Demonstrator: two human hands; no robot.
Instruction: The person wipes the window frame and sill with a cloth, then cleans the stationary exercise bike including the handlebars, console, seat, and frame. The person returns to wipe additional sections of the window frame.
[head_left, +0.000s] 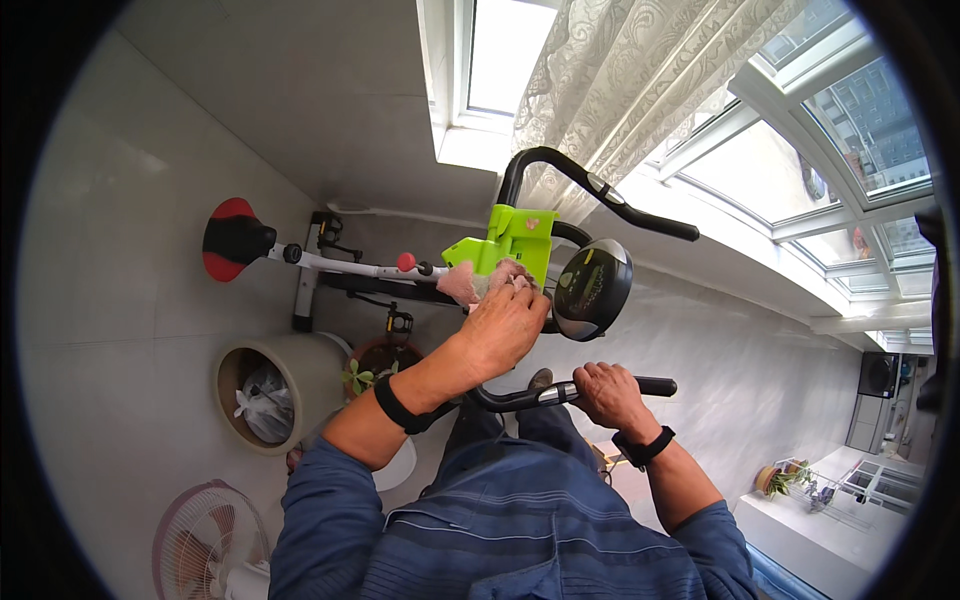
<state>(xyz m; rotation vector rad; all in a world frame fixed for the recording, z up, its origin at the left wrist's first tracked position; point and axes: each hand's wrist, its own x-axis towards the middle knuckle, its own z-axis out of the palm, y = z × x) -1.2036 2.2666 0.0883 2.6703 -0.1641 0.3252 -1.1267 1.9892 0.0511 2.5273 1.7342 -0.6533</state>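
My left hand (501, 330) holds a pink cloth (459, 282) against the bright green plastic holder (523, 236) of an exercise bike. My right hand (611, 394) is closed around the near arm of the black handlebar (506, 403), beside its metal sensor plate. To the right of the cloth sits the bike's round black and grey console (592, 289). The far handlebar arm (637, 217) reaches up and to the right. A white frame tube (337, 264) with a red knob (406, 262) runs left to the red and black saddle (238, 240).
A beige bin (315, 375) holding a plastic bag stands left of me, next to a potted plant (386, 356). A fan (210, 540) is at lower left. Lace curtains (637, 82) and windows line the far side. Plants and a wire rack (836, 499) are at lower right.
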